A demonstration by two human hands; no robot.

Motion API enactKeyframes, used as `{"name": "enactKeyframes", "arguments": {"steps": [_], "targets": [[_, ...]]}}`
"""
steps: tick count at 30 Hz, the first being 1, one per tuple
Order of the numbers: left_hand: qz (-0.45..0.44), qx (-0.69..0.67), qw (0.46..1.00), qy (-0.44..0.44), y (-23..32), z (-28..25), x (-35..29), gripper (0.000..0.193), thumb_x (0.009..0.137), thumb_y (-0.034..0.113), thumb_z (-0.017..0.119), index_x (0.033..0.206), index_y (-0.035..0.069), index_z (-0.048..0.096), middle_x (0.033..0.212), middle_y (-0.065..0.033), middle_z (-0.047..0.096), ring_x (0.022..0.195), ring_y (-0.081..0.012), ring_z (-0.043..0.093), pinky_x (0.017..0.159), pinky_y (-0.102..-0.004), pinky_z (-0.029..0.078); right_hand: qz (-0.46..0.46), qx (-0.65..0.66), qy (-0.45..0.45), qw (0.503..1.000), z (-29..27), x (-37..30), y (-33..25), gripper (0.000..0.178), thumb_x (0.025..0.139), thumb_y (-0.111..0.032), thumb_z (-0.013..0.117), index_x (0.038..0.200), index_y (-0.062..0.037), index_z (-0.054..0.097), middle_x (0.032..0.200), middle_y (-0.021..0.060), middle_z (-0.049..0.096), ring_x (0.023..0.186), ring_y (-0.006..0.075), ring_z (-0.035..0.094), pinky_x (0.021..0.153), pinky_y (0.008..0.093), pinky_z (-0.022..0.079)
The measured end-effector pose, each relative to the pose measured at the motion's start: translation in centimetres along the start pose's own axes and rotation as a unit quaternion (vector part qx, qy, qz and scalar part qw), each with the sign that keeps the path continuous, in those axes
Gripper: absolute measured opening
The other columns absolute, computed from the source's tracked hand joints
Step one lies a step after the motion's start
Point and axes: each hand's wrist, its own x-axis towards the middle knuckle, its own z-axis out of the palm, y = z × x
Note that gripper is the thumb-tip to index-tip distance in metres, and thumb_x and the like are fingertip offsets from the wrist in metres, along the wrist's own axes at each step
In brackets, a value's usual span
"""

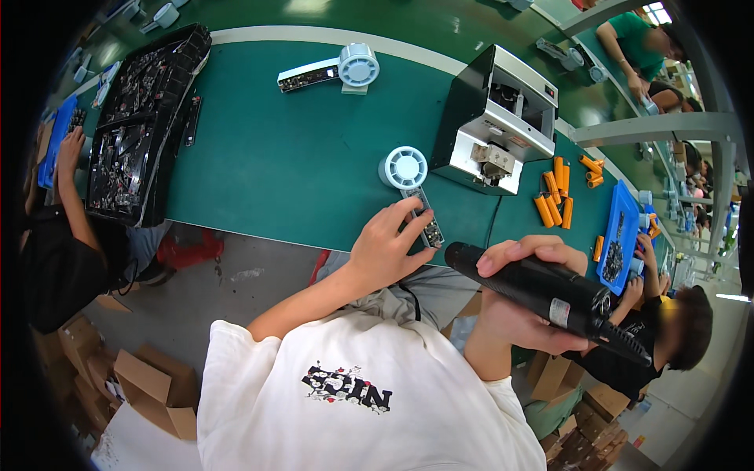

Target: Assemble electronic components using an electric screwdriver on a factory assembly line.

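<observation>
Near the front edge of the green table, my left hand (389,245) has its fingers closed on the handle of a light-blue handheld fan (407,167). The handle is uncovered and shows a circuit board; part of it is hidden by my fingers. My right hand (522,286) grips a black electric screwdriver (550,292), its front end pointing left toward the fan handle, apart from it. A cord leaves its back end. Farther off lies another light-blue fan (359,67), its white handle uncovered with a circuit board showing.
A black-and-silver bench machine (503,118) stands right of the fan. Several orange battery cells (554,192) lie beyond it, with a blue tray (620,235) farther right. A black tray of circuit boards (137,125) sits at the left. Co-workers are on both sides.
</observation>
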Motion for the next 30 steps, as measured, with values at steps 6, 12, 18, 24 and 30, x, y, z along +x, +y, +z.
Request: {"name": "enactKeyframes", "arguments": {"steps": [6,12,18,24,30], "targets": [[0.001,0.005,1.000,-0.005,0.0,0.1,-0.1,0.059,0.062,0.012,0.085,0.116,0.002,0.065,0.117,-0.0116,0.055,0.084,-0.0235,0.062,0.074,-0.0375,0.053,0.015,-0.007,-0.027,0.999,0.5,-1.2,0.0,0.106,0.064,-0.093,0.054,0.106,0.0037,0.045,0.087,0.0166,0.058,0.062,0.0283,0.063,0.059,0.0401,0.056],[0.001,0.010,1.000,-0.021,0.0,-0.1,-0.1,0.052,0.069,0.016,0.082,0.115,0.000,0.065,0.116,-0.0099,0.054,0.085,-0.0241,0.060,0.074,-0.0369,0.052,-0.032,0.004,-0.071,0.997,0.0,-1.5,1.3,0.107,0.062,-0.095,0.056,0.102,0.0041,0.047,0.081,0.0183,0.057,0.055,0.0302,0.059,0.049,0.0391,0.053],[0.005,0.014,1.000,-0.016,-0.1,0.1,0.1,0.057,0.064,0.013,0.085,0.115,0.001,0.065,0.117,-0.0120,0.056,0.083,-0.0227,0.062,0.074,-0.0363,0.054,0.049,-0.049,-0.103,0.992,0.0,1.0,-1.4,0.106,0.071,-0.095,0.044,0.105,0.0050,0.051,0.082,0.0194,0.061,0.060,0.0283,0.065,0.055,0.0355,0.055],[0.012,0.024,1.000,0.013,0.1,0.1,0.2,0.048,0.069,0.017,0.085,0.110,0.000,0.066,0.115,-0.0123,0.057,0.076,-0.0201,0.062,0.070,-0.0348,0.054,-0.082,0.046,-0.001,0.996,-2.2,10.6,0.6,0.105,0.080,-0.091,0.038,0.108,0.0085,0.057,0.085,0.0260,0.065,0.056,0.0300,0.065,0.050,0.0369,0.055],[0.014,0.030,0.999,0.009,0.3,0.1,0.3,0.048,0.069,0.017,0.085,0.109,0.000,0.067,0.114,-0.0123,0.057,0.077,-0.0203,0.062,0.070,-0.0349,0.054,0.000,-0.110,0.103,0.989,-1.8,13.0,2.4,0.099,0.082,-0.091,0.028,0.096,0.0026,0.057,0.072,0.0156,0.059,0.048,0.0239,0.058,0.045,0.0307,0.048]]}}
